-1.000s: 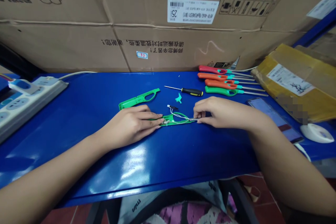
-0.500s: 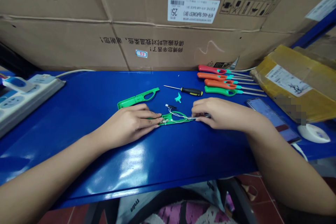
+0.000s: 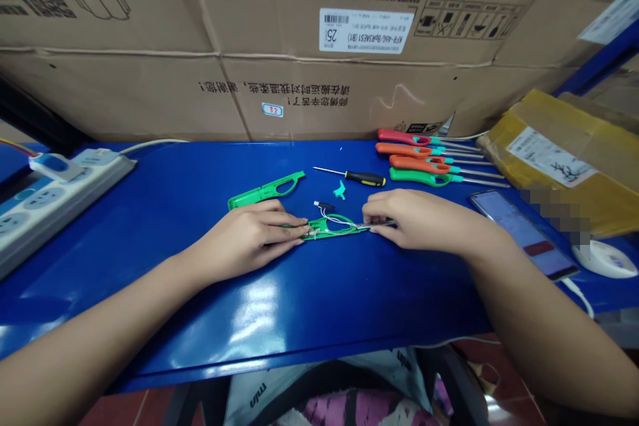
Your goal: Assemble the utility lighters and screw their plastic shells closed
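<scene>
A green lighter casing half [image 3: 329, 235] lies on the blue table with thin wires and small metal parts inside it. Over its left end is my left hand [image 3: 254, 233], fingers closed on the casing. At the other end, my right hand [image 3: 407, 216] pinches the slim metal tube [image 3: 383, 222] where it meets the green plastic. White wires [image 3: 337, 217] loop out of the casing to a small black piece [image 3: 325, 206] lying just behind it. Another green casing half [image 3: 267, 191] rests behind my left hand. A teal trigger [image 3: 340, 190] lies between the hands, farther back.
Behind the trigger is a black-and-yellow screwdriver [image 3: 366, 178]. Several whole lighters [image 3: 419, 162] lie at the back right, near a yellow-taped parcel [image 3: 554, 153]. A phone [image 3: 522, 233] and white mouse [image 3: 606, 258] sit at right, a power strip [image 3: 54, 196] at left. A large carton [image 3: 279, 33] stands behind.
The camera view has shifted slightly, so the surroundings sit a little lower in the picture. Both hands keep their hold, with hardly any movement at the casing and tube.
</scene>
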Motion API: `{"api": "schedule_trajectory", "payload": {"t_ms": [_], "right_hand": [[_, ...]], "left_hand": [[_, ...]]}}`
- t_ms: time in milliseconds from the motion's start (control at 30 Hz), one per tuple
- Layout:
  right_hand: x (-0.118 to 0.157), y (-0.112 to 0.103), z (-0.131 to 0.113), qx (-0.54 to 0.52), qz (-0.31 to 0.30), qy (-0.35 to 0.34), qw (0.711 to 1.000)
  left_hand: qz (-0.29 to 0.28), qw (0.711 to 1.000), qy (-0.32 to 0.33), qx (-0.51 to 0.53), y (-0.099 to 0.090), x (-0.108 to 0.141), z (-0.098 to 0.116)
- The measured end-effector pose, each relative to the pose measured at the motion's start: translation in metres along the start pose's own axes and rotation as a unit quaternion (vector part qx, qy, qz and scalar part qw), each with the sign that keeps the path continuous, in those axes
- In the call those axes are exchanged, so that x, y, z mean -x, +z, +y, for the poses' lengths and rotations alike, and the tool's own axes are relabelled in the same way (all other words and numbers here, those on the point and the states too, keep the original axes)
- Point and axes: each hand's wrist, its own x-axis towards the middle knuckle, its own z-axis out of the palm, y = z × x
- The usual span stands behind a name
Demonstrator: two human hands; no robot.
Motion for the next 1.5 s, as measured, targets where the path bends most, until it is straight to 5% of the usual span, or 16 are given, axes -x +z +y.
{"api": "schedule_trajectory", "payload": {"t_ms": [200, 467, 733, 1333, 1500], "right_hand": [[0.0, -0.004, 0.002, -0.017, 0.024, -0.02, 0.999], [-0.025, 0.024, -0.004, -0.104, 0.213, -0.001, 0.971], [-0.041, 0.041, -0.001, -0.23, 0.184, -0.02, 0.956], [-0.038, 0.038, -0.013, -0.228, 0.163, 0.045, 0.959], [-0.028, 0.029, -0.015, -0.157, 0.149, -0.056, 0.975]], "left_hand": [[0.009, 1.0, -0.005, 0.018, 0.001, 0.0, 0.0], [0.029, 0.999, 0.017, 0.015, 0.007, -0.003, 0.007], [0.033, 0.999, 0.024, 0.016, 0.009, -0.005, 0.016], [0.021, 0.999, 0.027, 0.004, 0.009, -0.007, 0.016], [0.013, 1.0, 0.02, -0.002, 0.009, -0.005, 0.015]]}}
